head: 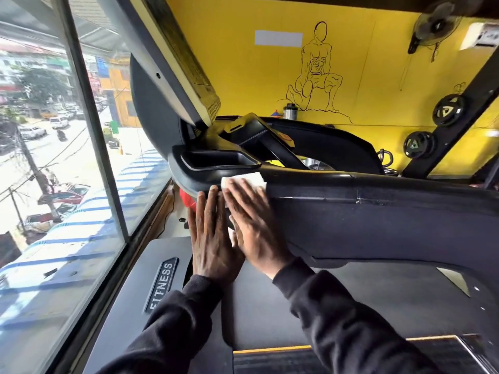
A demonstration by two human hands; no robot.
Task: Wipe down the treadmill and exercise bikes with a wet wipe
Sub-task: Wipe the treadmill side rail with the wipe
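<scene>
Right hand point(253, 225): fingers straight and together, flat on the wet wipe point(243, 180), pressing it against the treadmill console point(351, 211) at its front edge. Grip not curled round the wipe; palm and fingers hold it down. Fingers point up and to the left.

Wet wipe: white, folded to a rough rectangle, long axis running left-right along the console edge. Upper part shows past the fingertips; a strip shows between the two hands lower down.

Left hand point(210, 238): fingers straight and together, laid flat just beside the right hand, fingertips touching the console edge left of the wipe. Grip holds nothing. Fingers point up.

Console tray point(218, 160): shallow black recess just above the wipe; nothing seen in it.

Treadmill deck point(270, 306) below, with a "FITNESS" badge point(162, 284) on the left side rail. Both forearms in dark sleeves point(351, 319).

Window point(54, 157) at left. Yellow wall point(243, 76) behind, with a line drawing of a figure point(316, 68). Weight plates point(448, 109) on a rack at right.
</scene>
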